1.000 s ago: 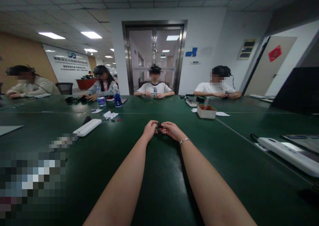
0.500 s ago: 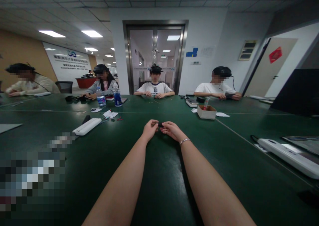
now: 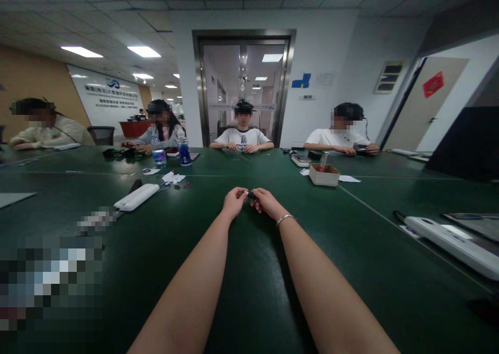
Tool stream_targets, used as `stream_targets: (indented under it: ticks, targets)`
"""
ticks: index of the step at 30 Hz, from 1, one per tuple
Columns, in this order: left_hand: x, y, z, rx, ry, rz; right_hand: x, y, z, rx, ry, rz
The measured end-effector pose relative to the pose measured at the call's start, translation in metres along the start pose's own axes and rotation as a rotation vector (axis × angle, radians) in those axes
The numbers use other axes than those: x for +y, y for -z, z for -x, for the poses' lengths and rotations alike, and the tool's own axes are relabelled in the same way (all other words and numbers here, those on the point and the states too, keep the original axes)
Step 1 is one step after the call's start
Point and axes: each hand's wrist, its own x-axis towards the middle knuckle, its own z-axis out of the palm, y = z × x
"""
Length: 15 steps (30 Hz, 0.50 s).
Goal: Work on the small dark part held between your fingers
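Over the middle of the green table (image 3: 249,302), a small dark object (image 3: 250,194) is pinched between my two hands. Its kind is too small to make out. My left hand (image 3: 235,201) grips its left end with thumb and fingers, where a small bright spot shows. My right hand (image 3: 267,203) pinches the other end, its lower fingers curled beneath. A silver bracelet (image 3: 286,219) circles my right wrist. The fingers cover much of the object.
A white device (image 3: 137,197) lies to the left, beyond it paper scraps (image 3: 172,178) and two bottles (image 3: 184,152). A small open box (image 3: 324,175) stands ahead right. Another long white device (image 3: 452,245) lies at right. Several people sit across the table.
My right hand has shifted slightly left and turned at the wrist, closing in on the small dark object. My left hand stays nearly where it was.
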Motion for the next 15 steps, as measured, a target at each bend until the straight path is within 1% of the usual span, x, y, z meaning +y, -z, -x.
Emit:
stream_targets:
  ticks: [2,4,6,8,11,13,15]
  targets:
    - [0.0001,-0.0004,-0.0002,0.013,0.007,-0.004,0.0006,0.0019,0.0011,-0.016,0.03,-0.079]
    - [0.0001,-0.0004,-0.0003,0.013,0.007,-0.002,0.0005,0.0038,0.0017,-0.051,0.011,-0.149]
    - [-0.0005,-0.0002,-0.0006,0.01,0.004,0.004,0.0001,0.0041,0.001,-0.086,-0.048,-0.138]
    - [-0.0015,0.0002,-0.0011,0.008,0.001,0.008,-0.0003,0.003,0.0,-0.079,-0.081,-0.07]
    - [-0.0029,0.001,-0.0021,0.013,-0.001,0.012,-0.0015,0.0022,0.002,-0.046,-0.01,-0.029]
    - [-0.0032,0.0013,-0.0025,0.019,0.005,0.02,-0.003,0.0031,0.0051,-0.069,0.037,-0.088]
    - [-0.0028,0.0013,-0.0023,0.02,0.012,0.034,-0.0043,0.0039,0.0072,-0.097,0.028,-0.142]
